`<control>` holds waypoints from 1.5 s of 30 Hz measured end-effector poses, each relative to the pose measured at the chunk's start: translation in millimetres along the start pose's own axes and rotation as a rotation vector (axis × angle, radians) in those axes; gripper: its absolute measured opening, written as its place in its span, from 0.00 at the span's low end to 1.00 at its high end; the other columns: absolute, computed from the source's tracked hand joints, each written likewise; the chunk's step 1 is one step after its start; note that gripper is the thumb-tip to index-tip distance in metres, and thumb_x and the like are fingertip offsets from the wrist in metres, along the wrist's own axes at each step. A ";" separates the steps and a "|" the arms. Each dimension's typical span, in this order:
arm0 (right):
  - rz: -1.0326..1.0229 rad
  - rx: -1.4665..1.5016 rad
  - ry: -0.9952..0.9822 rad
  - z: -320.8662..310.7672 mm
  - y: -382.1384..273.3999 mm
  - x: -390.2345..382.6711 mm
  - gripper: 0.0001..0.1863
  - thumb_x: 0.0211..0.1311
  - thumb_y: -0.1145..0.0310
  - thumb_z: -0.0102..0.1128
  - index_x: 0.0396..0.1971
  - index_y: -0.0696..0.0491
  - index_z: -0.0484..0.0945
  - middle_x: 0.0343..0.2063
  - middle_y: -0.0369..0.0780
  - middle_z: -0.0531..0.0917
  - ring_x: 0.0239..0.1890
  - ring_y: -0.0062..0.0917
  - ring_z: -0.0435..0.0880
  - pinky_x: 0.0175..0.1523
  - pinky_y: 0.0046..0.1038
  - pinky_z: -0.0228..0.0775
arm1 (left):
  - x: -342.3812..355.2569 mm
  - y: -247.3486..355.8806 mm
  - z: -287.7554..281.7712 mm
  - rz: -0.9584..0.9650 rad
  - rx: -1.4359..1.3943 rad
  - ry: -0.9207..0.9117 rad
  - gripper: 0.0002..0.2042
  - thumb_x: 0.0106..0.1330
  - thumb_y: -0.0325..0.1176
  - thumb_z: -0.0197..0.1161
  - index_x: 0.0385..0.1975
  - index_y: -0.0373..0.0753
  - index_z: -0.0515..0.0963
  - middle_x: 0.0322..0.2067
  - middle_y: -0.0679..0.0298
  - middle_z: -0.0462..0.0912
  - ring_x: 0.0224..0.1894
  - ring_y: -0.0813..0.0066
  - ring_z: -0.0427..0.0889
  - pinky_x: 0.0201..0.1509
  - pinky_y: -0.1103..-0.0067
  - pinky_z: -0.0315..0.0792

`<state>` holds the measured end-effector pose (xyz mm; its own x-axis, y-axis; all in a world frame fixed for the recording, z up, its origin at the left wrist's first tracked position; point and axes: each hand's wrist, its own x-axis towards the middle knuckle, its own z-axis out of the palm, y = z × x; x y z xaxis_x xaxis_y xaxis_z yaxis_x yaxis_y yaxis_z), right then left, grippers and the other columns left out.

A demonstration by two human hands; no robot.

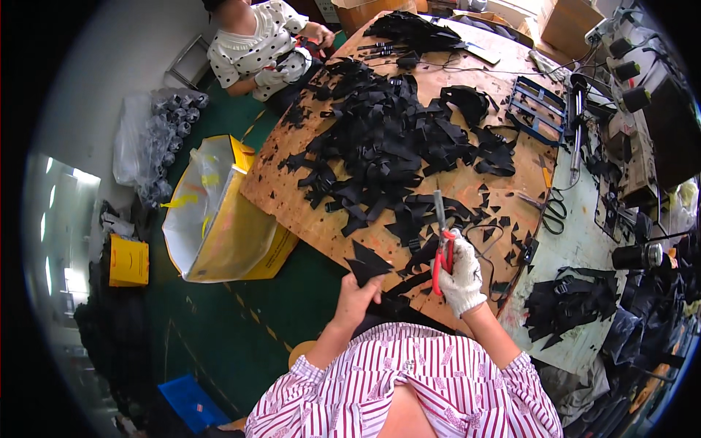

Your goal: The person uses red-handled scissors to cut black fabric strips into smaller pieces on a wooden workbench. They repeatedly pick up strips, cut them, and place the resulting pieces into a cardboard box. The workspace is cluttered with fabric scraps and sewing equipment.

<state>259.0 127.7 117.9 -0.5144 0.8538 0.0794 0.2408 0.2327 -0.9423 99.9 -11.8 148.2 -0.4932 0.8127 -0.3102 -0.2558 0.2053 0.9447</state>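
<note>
My bare left hand (355, 298) pinches a black fabric piece (369, 264) with pointed corners, just off the near edge of the wooden table (292, 193). To its right, my right hand (463, 279) wears a white knit glove. Its fingers wrap round the red handles of a pair of scissors (440, 255), whose metal blades point away from me. The scissors and the fabric piece are apart. Beyond both hands spreads a big heap of black fabric and strap pieces (380, 139), some with buckles. Small black offcuts (504, 221) lie scattered near the scissors.
A yellow-and-white bag (212, 219) stands open left of the table. Another person (255, 47) sits at the far left edge. On the right are a blue crate (539, 109), black-handled scissors (553, 212), a side bench (573, 252) with black straps, and a cable (491, 252).
</note>
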 end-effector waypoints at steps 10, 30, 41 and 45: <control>-0.091 0.047 0.045 22.6 -33.0 4.7 0.16 0.41 0.76 0.63 0.34 0.59 0.71 0.20 0.44 0.74 0.22 0.36 0.75 0.36 0.28 0.69 | 34.6 -4.1 8.2 -0.187 -0.328 -0.288 0.10 0.63 0.27 0.56 0.43 0.32 0.73 0.35 0.64 0.80 0.28 0.77 0.78 0.39 0.80 0.74; 0.443 -0.053 -0.402 11.0 -13.1 -42.1 0.38 0.42 0.58 0.70 0.54 0.57 0.64 0.43 0.48 0.76 0.44 0.38 0.77 0.51 0.32 0.67 | 78.0 8.1 -22.4 -0.006 -0.207 -0.196 0.07 0.66 0.31 0.55 0.34 0.33 0.74 0.23 0.61 0.77 0.18 0.76 0.74 0.21 0.83 0.72; 0.362 -0.088 -0.401 16.9 -16.9 -42.2 0.41 0.40 0.58 0.70 0.57 0.56 0.63 0.46 0.50 0.74 0.47 0.42 0.76 0.52 0.34 0.66 | 60.7 1.8 -17.6 -0.159 -0.085 -0.326 0.06 0.66 0.30 0.54 0.29 0.35 0.72 0.19 0.64 0.75 0.17 0.77 0.72 0.20 0.83 0.67; 0.403 -0.030 -0.368 17.6 -21.2 -43.9 0.34 0.43 0.61 0.70 0.50 0.56 0.66 0.40 0.48 0.77 0.42 0.36 0.77 0.48 0.32 0.68 | 57.0 -0.8 -20.4 -0.170 -0.034 -0.319 0.07 0.65 0.30 0.54 0.27 0.35 0.73 0.17 0.66 0.73 0.15 0.80 0.70 0.18 0.85 0.64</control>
<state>262.0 77.1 128.7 -0.6294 0.6599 -0.4103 0.4992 -0.0613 -0.8643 55.0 23.2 127.6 -0.1588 0.8987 -0.4087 -0.3421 0.3383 0.8767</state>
